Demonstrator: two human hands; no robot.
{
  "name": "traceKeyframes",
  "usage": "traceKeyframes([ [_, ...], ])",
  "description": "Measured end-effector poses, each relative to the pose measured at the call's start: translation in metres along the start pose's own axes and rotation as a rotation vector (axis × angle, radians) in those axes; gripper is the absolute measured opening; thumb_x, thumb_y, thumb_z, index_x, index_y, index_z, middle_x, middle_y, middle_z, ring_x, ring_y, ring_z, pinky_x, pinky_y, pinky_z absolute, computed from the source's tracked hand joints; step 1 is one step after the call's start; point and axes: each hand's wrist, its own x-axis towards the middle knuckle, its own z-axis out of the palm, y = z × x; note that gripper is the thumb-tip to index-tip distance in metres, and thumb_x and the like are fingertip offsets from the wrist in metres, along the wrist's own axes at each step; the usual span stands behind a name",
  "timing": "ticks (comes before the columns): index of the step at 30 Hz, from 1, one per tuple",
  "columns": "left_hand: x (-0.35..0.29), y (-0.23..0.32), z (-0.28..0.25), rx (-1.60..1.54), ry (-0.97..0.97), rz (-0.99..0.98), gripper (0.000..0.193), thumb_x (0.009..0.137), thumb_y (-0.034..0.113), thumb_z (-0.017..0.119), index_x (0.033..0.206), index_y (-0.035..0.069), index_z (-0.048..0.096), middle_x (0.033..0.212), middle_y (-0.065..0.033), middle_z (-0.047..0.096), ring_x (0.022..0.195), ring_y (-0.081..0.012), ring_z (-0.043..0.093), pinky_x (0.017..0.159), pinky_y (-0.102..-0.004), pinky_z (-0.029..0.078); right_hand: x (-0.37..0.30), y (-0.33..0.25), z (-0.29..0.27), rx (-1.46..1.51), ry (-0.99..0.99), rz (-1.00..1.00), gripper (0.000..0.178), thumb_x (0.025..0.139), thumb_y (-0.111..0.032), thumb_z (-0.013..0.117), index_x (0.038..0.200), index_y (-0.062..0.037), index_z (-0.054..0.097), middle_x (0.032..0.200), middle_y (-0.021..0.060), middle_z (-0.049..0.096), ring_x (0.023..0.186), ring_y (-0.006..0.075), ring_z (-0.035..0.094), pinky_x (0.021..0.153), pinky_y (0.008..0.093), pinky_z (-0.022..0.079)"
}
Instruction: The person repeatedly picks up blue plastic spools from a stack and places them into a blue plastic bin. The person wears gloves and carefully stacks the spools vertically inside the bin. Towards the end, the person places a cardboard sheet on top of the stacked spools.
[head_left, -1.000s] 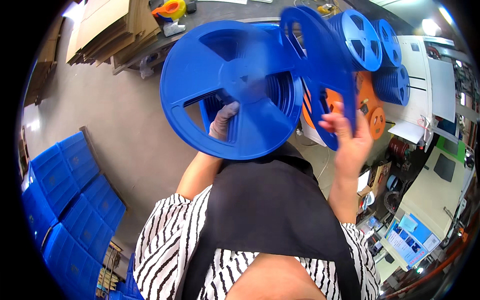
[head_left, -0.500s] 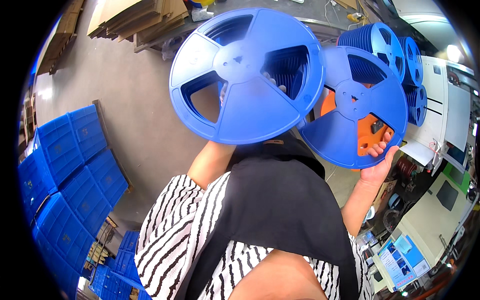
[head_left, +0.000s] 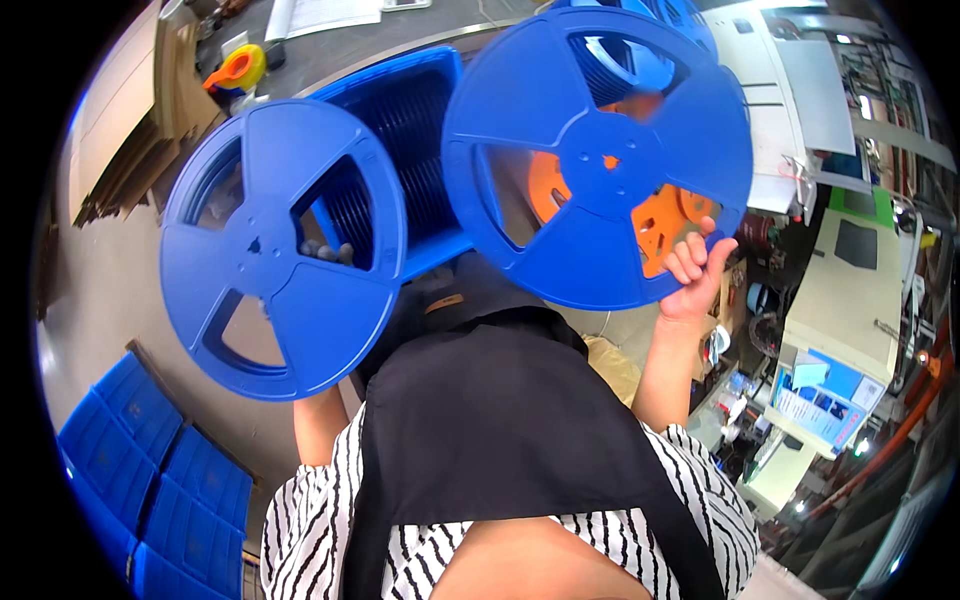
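Note:
My left hand (head_left: 325,251) is mostly hidden behind a blue plastic reel (head_left: 335,335); its gloved-looking grey fingertips show through one of the reel's cut-out windows. Another blue reel (head_left: 520,235), tilted toward me, is in my right hand (head_left: 697,268), with the fingers curled over its lower right rim and the thumb outside. The two reels are apart, side by side in front of my apron. Between and behind them, a blue crate (head_left: 455,243) holds many thin, dark blue discs standing on edge. Orange pieces (head_left: 655,230) show through the right reel's windows.
Stacked blue crates (head_left: 130,400) stand at the lower left, flattened cardboard (head_left: 120,130) at the upper left. A yellow and orange tape roll (head_left: 236,70) lies on the dark table (head_left: 340,45). More blue reels (head_left: 680,15) are at the back, beside pale machines (head_left: 845,290) on the right.
The reels have moved apart: the left one went left and down, and the right one shifted left. My view has turned right, bringing the blue crate of discs into sight.

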Motion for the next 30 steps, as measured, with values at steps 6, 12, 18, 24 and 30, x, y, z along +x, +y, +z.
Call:
traceKeyframes([
  [6,0.003,0.004,-0.007,-0.005,-0.126,-0.080,0.059,0.091,0.035,0.062,0.135,0.000,0.045,0.133,-0.0156,0.053,0.127,-0.0271,0.050,0.116,-0.0436,0.031,0.008,0.003,0.000,0.108,0.046,0.050,0.048,0.097,-0.039,0.055,0.123,0.0008,0.054,0.074,-0.0006,0.047,0.057,0.0057,0.044,0.049,0.0202,0.039],
  [12,0.002,-0.010,0.018,0.122,0.098,-0.213,0.059,0.090,0.032,0.063,0.135,-0.002,0.045,0.132,-0.0166,0.054,0.124,-0.0270,0.052,0.113,-0.0428,0.035,0.016,0.011,0.016,0.159,0.108,0.104,0.048,0.096,-0.035,0.059,0.128,0.0001,0.052,0.076,-0.0009,0.049,0.060,0.0054,0.045,0.052,0.0189,0.040],
  [18,0.013,-0.034,-0.023,0.359,0.384,-0.292,0.029,0.090,0.015,0.054,0.111,-0.004,0.063,0.110,-0.0137,0.068,0.099,-0.0231,0.066,0.091,-0.0366,0.054,0.014,0.044,0.084,-0.457,0.078,-0.033,0.069,0.091,-0.056,0.056,0.128,0.0025,0.050,0.084,0.0029,0.055,0.068,0.0104,0.050,0.061,0.0234,0.044],
  [24,0.045,-0.090,0.069,0.114,0.188,-0.484,0.040,0.087,0.016,0.064,0.123,-0.001,0.057,0.115,-0.0123,0.066,0.102,-0.0255,0.066,0.095,-0.0418,0.053,-0.010,0.151,0.189,-1.357,-0.776,-0.126,0.087,0.080,-0.042,0.073,0.137,0.0116,0.036,0.135,0.0319,0.046,0.125,0.0459,0.046,0.106,0.0451,0.038],
  [30,0.043,-0.089,0.054,-0.009,0.205,-0.450,0.042,0.087,0.017,0.065,0.125,0.000,0.056,0.116,-0.0120,0.065,0.103,-0.0257,0.065,0.095,-0.0421,0.053,-0.029,0.171,0.192,-1.529,-1.063,-0.232,0.079,0.081,-0.038,0.071,0.138,0.0063,0.040,0.139,0.0288,0.044,0.127,0.0459,0.043,0.108,0.0463,0.037],
])
